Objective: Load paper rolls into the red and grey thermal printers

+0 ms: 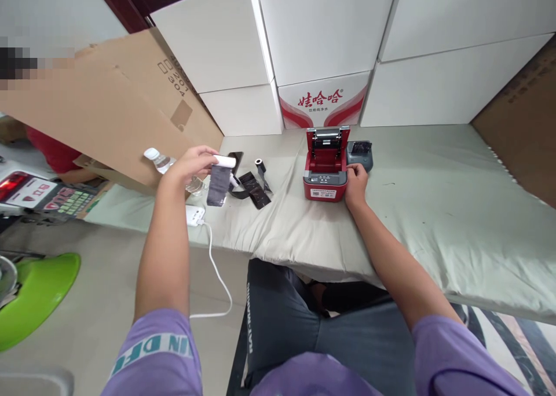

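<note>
My left hand (195, 167) is closed on the end of a white roll (225, 161) with a dark ribbon (218, 184) hanging down from it. To the right stands a red label printer (326, 179), its lid raised and a dark roller showing inside. Against the printer's right side, my right hand (357, 184) grips the casing, with the fingertips partly hidden. Beside the roll lie flat dark ribbon pieces (255, 190) and a small black roll (260, 165). Behind my right hand sits a dark grey device (362, 156), partly covered by the hand.
A water bottle (160, 161) leans behind my left wrist, near a phone (237, 159). At the front edge a white power strip (195, 215) trails its cable to the floor. White boxes (324, 102) back the cloth-covered surface (434, 211); a cardboard sheet (125, 103) stands left, a person's red sleeve beyond.
</note>
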Motion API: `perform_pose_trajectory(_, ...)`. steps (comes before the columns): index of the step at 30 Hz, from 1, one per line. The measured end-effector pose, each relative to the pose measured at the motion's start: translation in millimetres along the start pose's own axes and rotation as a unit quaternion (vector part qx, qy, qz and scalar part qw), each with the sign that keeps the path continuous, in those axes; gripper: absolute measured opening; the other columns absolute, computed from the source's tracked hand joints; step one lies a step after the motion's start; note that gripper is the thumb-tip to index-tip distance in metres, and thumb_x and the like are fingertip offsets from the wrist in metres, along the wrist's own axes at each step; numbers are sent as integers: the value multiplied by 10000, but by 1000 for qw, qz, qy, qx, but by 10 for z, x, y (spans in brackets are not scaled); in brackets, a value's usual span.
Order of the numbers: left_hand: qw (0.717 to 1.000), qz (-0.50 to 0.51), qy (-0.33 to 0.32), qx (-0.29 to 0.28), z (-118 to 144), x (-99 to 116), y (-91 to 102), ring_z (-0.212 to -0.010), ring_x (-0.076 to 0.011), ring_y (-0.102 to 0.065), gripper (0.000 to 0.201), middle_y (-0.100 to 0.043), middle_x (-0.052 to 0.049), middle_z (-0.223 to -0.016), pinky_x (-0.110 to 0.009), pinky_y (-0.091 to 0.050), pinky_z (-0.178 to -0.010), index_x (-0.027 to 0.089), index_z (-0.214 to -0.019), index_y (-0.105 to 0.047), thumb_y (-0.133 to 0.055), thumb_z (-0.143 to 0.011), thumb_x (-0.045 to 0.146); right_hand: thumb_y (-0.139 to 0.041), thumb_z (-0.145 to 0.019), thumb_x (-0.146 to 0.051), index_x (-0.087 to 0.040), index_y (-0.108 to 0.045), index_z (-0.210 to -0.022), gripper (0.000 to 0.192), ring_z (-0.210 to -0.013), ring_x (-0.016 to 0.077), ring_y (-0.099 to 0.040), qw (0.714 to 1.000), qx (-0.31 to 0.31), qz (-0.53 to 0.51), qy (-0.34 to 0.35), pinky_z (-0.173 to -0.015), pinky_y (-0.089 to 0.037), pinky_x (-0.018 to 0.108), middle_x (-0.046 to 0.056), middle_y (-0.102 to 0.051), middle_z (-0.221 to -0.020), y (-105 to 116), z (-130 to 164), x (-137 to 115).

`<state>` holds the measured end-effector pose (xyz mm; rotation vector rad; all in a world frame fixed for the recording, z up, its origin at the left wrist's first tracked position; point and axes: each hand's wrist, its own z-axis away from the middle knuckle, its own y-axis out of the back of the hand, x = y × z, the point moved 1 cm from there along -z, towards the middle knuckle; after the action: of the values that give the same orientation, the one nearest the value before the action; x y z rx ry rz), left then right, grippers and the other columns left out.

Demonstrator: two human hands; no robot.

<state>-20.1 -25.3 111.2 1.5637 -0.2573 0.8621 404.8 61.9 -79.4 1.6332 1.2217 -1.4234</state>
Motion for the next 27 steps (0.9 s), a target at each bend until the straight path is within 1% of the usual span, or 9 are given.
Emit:
perform_pose_trajectory(2,990,131,-36,-46,46,205,-168,-818,-171,-677,332,-706,-33,-896,-273,-566,-734,196,-979,-702,-756,-680,330,-514,-780,-257,-215,-578,-767,77,-745,166,-516,1000,-4,1,1,-731,-422,313,-18,-579,-751,4,0,10)
perform_pose_trajectory(4,970,216,-54,-95,60,389,-379,-750,-145,-646,304,-670,-16,-827,-251,-537,-689,187,-880,-677,-787,-641,338,-516,-784,-254,-213,-580,-766,78,-757,166,-522,1000,-7,2,1,-747,-423,314,-18,-585,-762,8,2,13)
perform_pose_trajectory(8,935,290,-70,-193,67,749,-848,-692,-114,-621,309,-626,11,-761,-244,-527,-687,179,-769,-596,-824,-599,301,-503,-789,-233,-212,-578,-766,81,-759,171,-526,1000,-8,-7,-3,-747,-419,318,-16,-580,-768,8,11,-6)
perform_pose_trajectory(10,922,300,-75,-234,75,930,-1083,-665,-101,-607,317,-618,19,-741,-245,-527,-687,176,-762,-581,-827,-594,285,-502,-790,-235,-212,-576,-765,81,-759,173,-528,1000,-10,-10,-7,-745,-418,320,-14,-579,-768,8,15,-13)
perform_pose_trajectory(12,917,291,-86,-260,73,1098,-1311,-668,-98,-610,318,-629,15,-743,-250,-527,-698,170,-761,-576,-829,-601,277,-505,-785,-242,-212,-574,-758,80,-768,175,-530,1000,-12,-10,-6,-752,-417,321,-12,-583,-771,8,15,-12)
perform_pose_trajectory(16,912,269,-157,-268,-4,1349,-1720,-753,-130,-648,335,-659,8,-785,-283,-524,-753,170,-763,-546,-827,-586,215,-506,-773,-256,-212,-570,-750,81,-768,174,-526,1000,-13,-13,-5,-743,-412,316,-15,-581,-766,6,11,4)
perform_pose_trajectory(19,910,239,-224,-256,-116,1440,-1959,-812,-155,-656,350,-684,-4,-845,-303,-505,-781,171,-780,-536,-826,-586,205,-510,-767,-256,-212,-573,-761,77,-765,174,-527,1000,-11,-11,-9,-743,-412,313,-17,-577,-765,1,14,-3)
perform_pose_trajectory(23,916,168,-270,-246,-266,1447,-2170,-852,-188,-651,351,-697,-28,-861,-330,-498,-806,165,-766,-561,-845,-566,218,-501,-774,-243,-214,-567,-766,73,-767,175,-530,1000,-11,-11,-17,-757,-420,313,-16,-585,-767,-2,25,-33)
perform_pose_trajectory(27,921,144,-267,-246,-347,1381,-2283,-860,-192,-649,352,-714,-43,-878,-334,-502,-806,160,-756,-583,-853,-538,218,-498,-785,-236,-217,-563,-770,70,-804,183,-545,1000,-12,-2,-14,-779,-425,313,-13,-608,-786,3,23,-29)
